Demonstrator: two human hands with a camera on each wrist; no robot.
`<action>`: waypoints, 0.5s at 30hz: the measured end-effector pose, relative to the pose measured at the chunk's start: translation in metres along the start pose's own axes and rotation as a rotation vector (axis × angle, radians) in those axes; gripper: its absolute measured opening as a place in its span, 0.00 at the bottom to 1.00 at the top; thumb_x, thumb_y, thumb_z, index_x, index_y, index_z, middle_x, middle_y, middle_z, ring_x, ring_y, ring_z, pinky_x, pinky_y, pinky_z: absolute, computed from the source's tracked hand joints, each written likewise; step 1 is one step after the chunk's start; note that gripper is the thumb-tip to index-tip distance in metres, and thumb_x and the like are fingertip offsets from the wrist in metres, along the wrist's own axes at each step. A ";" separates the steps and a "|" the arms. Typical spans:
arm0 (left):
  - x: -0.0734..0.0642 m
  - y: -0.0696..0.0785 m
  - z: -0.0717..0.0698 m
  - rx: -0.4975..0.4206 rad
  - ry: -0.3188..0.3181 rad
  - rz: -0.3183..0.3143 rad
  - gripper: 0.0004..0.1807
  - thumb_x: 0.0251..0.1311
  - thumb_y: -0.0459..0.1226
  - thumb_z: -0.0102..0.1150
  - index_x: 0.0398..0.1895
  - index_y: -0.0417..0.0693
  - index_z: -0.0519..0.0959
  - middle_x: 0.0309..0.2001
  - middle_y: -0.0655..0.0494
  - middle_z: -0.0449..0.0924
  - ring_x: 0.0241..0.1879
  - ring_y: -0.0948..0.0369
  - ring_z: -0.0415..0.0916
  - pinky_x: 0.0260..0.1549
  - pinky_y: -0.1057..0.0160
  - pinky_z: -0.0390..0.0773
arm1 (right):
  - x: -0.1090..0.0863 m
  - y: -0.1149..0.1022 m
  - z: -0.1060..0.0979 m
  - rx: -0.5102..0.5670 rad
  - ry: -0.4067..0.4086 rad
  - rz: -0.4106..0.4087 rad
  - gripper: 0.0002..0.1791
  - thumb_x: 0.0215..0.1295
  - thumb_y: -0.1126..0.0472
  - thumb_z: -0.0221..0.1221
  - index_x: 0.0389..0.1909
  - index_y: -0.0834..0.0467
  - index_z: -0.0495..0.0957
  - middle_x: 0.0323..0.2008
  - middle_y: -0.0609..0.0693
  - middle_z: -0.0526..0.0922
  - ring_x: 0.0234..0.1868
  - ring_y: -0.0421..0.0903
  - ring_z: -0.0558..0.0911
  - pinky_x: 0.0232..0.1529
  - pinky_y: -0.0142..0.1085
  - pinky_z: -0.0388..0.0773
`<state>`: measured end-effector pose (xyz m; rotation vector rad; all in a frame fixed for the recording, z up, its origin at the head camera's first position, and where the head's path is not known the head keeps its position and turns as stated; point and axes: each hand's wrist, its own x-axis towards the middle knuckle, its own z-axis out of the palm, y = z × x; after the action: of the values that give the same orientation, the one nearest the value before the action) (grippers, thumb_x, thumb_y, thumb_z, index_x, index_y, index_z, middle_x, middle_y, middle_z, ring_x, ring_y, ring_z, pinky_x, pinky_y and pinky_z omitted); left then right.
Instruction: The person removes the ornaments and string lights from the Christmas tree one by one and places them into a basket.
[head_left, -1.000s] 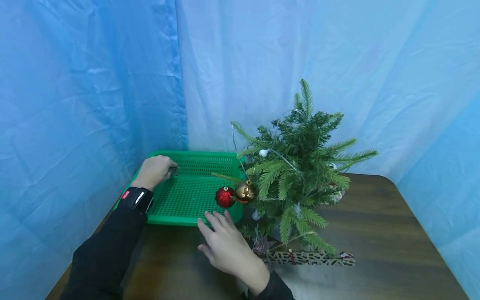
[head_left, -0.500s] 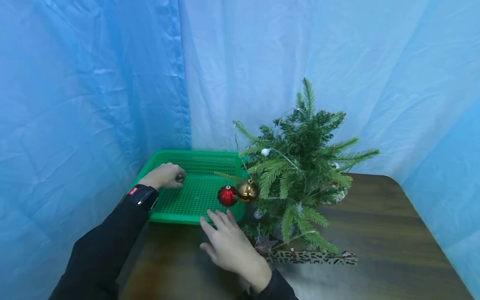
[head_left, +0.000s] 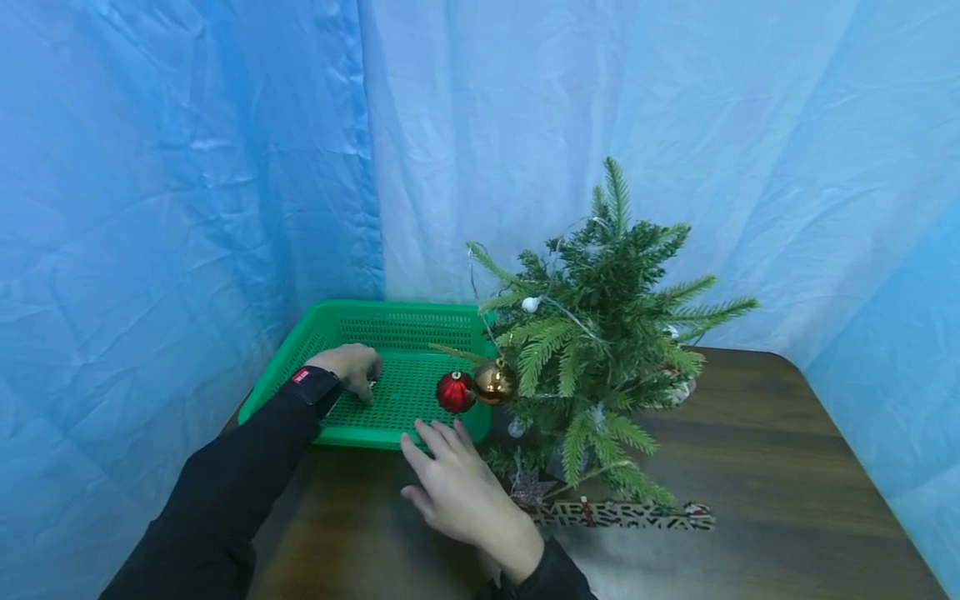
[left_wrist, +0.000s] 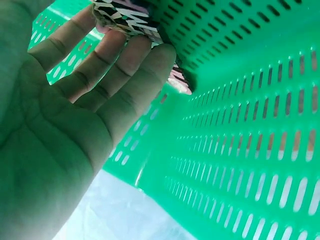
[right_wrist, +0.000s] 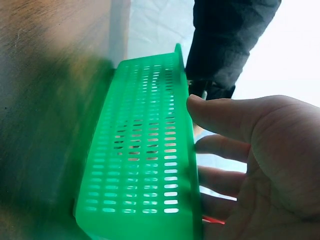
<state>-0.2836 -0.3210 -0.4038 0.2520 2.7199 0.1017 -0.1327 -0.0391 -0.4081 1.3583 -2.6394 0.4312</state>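
Note:
Inside the green basket (head_left: 405,307), my left hand (head_left: 348,367) has its fingers bent round a small cut-out letter sign (left_wrist: 132,20). In the left wrist view the fingertips lie against the sign, low in a corner of the basket; its wording is unreadable there. My right hand (head_left: 465,492) is spread at the basket's near rim, its thumb and fingers by the edge in the right wrist view, gripping nothing. Just beyond its fingertips a red ribbed bauble (head_left: 454,392) and a gold bauble (head_left: 495,382) hang from the Christmas tree (head_left: 600,333).
At the foot of the tree a MERRY CHRISTMAS letter sign (head_left: 622,514) lies on the dark wooden table (head_left: 787,467), beside a glittery star (head_left: 531,487). A string of lights with a white bulb (head_left: 531,304) winds through the branches. Blue curtains (head_left: 480,150) enclose the table.
My left hand has moved right and nearer within the basket, from its left side toward the middle, with the sign in its fingers. The right hand stays almost where it was.

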 end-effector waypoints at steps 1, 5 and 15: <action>0.000 0.000 0.000 -0.012 -0.005 -0.011 0.20 0.54 0.40 0.78 0.47 0.45 0.82 0.40 0.53 0.79 0.33 0.59 0.77 0.36 0.55 0.79 | 0.000 0.000 0.001 0.003 0.001 -0.001 0.33 0.73 0.47 0.60 0.74 0.56 0.68 0.72 0.58 0.67 0.72 0.55 0.67 0.72 0.54 0.60; -0.001 0.001 0.001 -0.057 -0.025 -0.043 0.18 0.55 0.39 0.77 0.44 0.45 0.80 0.36 0.54 0.77 0.29 0.59 0.78 0.33 0.57 0.77 | 0.000 -0.001 0.001 0.004 0.007 -0.002 0.33 0.73 0.47 0.61 0.74 0.56 0.68 0.72 0.58 0.67 0.72 0.55 0.67 0.72 0.54 0.59; 0.004 -0.001 0.003 -0.027 -0.020 -0.076 0.17 0.56 0.40 0.77 0.44 0.47 0.80 0.43 0.53 0.77 0.38 0.55 0.75 0.37 0.53 0.78 | 0.000 -0.002 -0.001 -0.005 0.001 0.004 0.33 0.73 0.46 0.60 0.73 0.56 0.68 0.72 0.58 0.67 0.72 0.55 0.67 0.72 0.54 0.60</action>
<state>-0.2859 -0.3211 -0.4082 0.1408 2.7020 0.1140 -0.1309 -0.0396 -0.4067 1.3508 -2.6412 0.4259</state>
